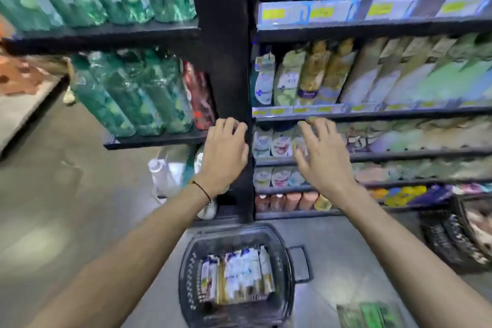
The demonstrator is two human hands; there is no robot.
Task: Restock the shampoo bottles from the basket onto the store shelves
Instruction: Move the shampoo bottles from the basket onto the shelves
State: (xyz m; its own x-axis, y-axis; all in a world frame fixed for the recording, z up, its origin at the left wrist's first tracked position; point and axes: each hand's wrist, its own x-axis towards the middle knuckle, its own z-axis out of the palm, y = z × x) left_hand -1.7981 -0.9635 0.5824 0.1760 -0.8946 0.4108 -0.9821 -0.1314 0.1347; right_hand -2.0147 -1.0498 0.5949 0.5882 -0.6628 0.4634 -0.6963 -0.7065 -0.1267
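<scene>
With both the left hand [226, 152] and right hand [323, 157] spread empty, a bottle [237, 277] should be lifted squarely from the basket [186, 269].

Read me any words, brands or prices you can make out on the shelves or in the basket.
None can be read.
Yellow price tags on the shelf edge: print blurred.
Shelf bottles: labels blurred.
Bottles in the basket: labels too blurred.
Green packs on the left: no readable text.
</scene>
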